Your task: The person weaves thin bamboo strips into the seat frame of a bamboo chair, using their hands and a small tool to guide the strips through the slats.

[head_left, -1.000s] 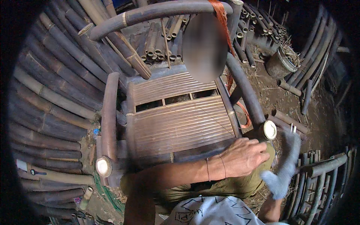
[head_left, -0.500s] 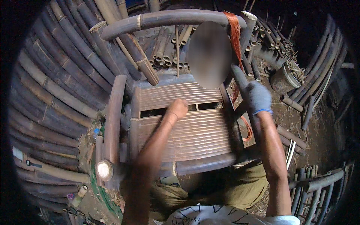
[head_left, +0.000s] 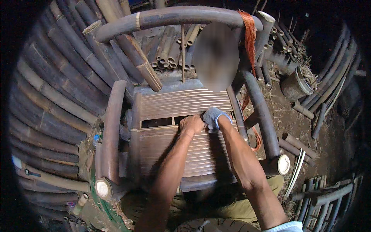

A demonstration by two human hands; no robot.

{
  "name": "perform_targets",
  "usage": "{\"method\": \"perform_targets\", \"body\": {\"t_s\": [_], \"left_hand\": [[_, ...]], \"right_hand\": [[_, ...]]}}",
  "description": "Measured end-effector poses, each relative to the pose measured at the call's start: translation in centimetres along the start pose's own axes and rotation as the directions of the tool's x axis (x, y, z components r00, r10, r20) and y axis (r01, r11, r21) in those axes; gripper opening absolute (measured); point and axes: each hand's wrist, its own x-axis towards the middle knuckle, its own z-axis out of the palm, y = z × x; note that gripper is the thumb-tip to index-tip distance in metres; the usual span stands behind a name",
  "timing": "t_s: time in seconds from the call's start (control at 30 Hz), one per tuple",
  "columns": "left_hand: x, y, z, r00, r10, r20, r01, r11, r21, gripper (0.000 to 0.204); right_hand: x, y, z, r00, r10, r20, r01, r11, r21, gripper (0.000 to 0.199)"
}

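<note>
Now both hands have come together mid-seat: the bare left hand [head_left: 192,124] and gloved right hand [head_left: 213,117] sit side by side, curled onto a slat at the gap [head_left: 156,123] in the bamboo chair seat [head_left: 174,154] (grip hidden). Armrests [head_left: 112,127] hem both flanks; room lies toward the body.

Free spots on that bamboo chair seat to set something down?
Bare slats behind the left hand and gloved right hand, up to the backrest; more slats between the left forearm and left armrest. Crowded at the gap and between the forearms.
</note>
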Motion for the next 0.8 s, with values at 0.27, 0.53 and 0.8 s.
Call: {"method": "perform_targets", "body": {"t_s": [0.27,0.53,0.8], "left_hand": [[4.7,-0.3,-0.3,0.956,0.041,0.291,-0.007,0.993,-0.118,0.047],[1.9,-0.9,0.0,0.986,-0.165,-0.039,0.138,0.914,-0.381,0.041],[-3.0,-3.6,-6.1,0.928,0.358,0.108,-0.07,0.451,-0.89,0.018]], "right_hand": [[-1.1,3.2,2.1,0.991,-0.102,-0.092,0.134,0.556,0.82,0.017],[-4.9,-0.1,-3.6,0.949,0.309,-0.058,-0.294,0.939,0.181,0.032],[-13.5,-6.9,-4.4,0.518,0.351,-0.78,-0.148,0.935,0.322,0.054]]}}
